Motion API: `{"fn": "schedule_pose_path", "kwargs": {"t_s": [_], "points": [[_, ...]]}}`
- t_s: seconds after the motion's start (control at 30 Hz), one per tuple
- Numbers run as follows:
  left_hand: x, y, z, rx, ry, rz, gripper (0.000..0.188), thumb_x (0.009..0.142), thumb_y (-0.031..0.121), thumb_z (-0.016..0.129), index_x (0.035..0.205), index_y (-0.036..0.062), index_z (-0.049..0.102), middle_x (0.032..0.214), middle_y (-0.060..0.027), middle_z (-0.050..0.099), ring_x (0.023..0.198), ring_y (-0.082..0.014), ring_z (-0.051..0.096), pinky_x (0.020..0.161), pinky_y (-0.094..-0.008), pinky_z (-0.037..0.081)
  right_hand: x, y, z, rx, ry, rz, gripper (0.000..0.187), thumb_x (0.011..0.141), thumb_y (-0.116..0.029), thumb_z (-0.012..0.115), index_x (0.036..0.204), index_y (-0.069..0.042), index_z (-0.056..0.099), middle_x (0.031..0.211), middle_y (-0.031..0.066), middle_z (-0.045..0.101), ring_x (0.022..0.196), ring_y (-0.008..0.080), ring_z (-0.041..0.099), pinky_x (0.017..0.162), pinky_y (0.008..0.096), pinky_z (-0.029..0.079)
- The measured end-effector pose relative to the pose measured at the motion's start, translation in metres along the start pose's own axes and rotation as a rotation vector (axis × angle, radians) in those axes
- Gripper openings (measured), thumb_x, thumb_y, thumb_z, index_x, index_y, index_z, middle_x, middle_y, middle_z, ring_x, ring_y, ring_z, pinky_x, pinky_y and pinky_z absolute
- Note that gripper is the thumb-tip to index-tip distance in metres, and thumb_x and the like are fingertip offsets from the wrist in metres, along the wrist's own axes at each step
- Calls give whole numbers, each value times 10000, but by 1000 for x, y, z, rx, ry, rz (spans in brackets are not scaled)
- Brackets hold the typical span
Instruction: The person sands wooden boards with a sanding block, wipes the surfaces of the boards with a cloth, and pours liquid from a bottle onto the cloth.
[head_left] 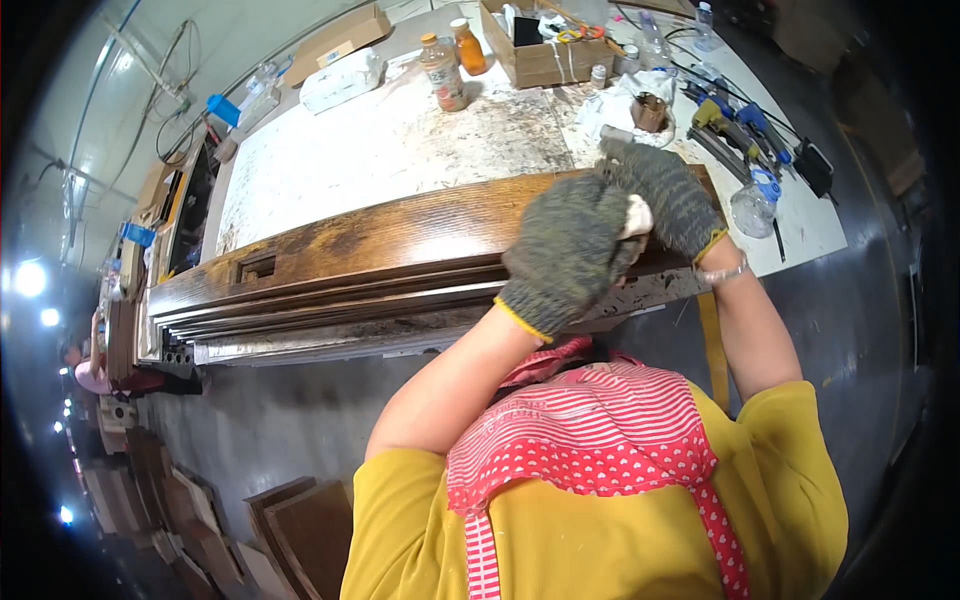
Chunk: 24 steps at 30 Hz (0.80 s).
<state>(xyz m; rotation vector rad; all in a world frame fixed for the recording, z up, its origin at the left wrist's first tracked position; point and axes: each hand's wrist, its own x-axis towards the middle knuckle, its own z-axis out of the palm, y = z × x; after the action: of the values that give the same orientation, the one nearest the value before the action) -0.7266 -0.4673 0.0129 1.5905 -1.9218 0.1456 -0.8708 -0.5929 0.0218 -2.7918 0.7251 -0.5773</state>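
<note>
The person wears 2 thick grey knitted gloves with yellow cuffs on the left hand (pixel 565 255) and right hand (pixel 668 195). A yellow short-sleeved shirt, a red-and-white apron with stripes and hearts, and a silver wrist bracelet.

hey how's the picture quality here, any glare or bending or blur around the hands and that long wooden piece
Head view: fisheye bends the long wooden piece into an arc and blackens the corners; soft glare lies on its glossy top near the left hand and right hand, which grip a white cloth; both gloves look sharp, without motion blur; bright lamps flare at the far left, where the floor falls dim.
</note>
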Motion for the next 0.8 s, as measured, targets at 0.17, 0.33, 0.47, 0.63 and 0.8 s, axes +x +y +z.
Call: {"fn": "schedule_pose_path", "kwargs": {"t_s": [0.17,0.33,0.47,0.63,0.8], "points": [[-87,-79,-62,549,282,-78,458,847,244,705,1221,22,560,1125,-207,602,979,-369,611,847,-458,497,-8,18,21,-293,14,-211,360,946,-212,508,1288,-145,594,1331,113,583,1198,281,556,995,431,429],[-171,-163,-188,727,102,-693,327,906,214,653,1162,15,606,1089,-203,621,991,-366,612,867,-441,500,-13,17,22,-275,24,-211,322,956,-213,507,1246,-150,631,1330,90,589,1193,277,558,1005,435,417],[-112,-119,-164,180,400,-406,308,887,201,668,1159,64,620,1029,-96,662,972,-256,648,799,-389,543,-9,10,17,-187,-28,-101,301,954,-159,519,1229,-106,630,1330,86,591,1190,275,554,1028,398,410],[-59,-39,-48,179,29,21,478,787,259,701,1219,101,569,1229,-185,562,1163,-380,526,1003,-541,399,-8,18,22,-129,9,-162,311,974,-153,492,1255,-95,611,1321,86,593,1206,262,537,1053,386,396],[-117,-113,-95,362,198,-128,497,759,275,770,1159,56,572,1139,-195,582,1036,-378,577,914,-492,461,-6,6,13,38,5,51,295,962,-121,531,1222,-22,627,1253,123,629,1180,272,556,1048,371,412]]}}
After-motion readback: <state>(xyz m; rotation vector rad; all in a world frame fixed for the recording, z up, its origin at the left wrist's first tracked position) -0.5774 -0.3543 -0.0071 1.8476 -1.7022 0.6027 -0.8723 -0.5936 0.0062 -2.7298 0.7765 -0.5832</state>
